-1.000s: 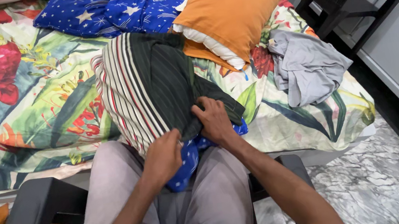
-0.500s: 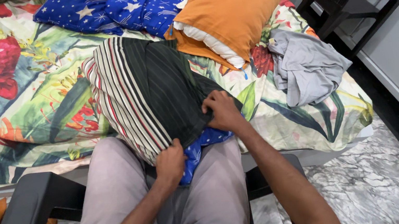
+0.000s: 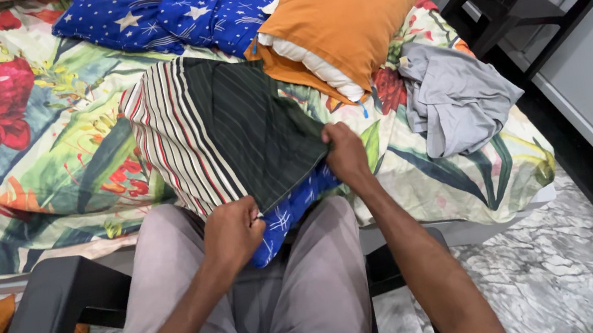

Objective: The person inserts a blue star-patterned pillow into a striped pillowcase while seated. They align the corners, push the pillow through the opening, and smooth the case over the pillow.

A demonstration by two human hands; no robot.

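Both hands are pinched shut on the near hem of the striped cover (image 3: 229,137): left hand (image 3: 232,235) at the corner by the lap, right hand (image 3: 345,153) further along the edge. The cover lies across the bed (image 3: 44,157) toward the knees, with a blue pillow (image 3: 295,210) poking out of its open end. Looks like the pillow is only mostly inside it. Getting the rest in would need the opening held wide and even pull from both sides. Orange pillow (image 3: 351,9) and grey cloth (image 3: 454,96) sit off right.
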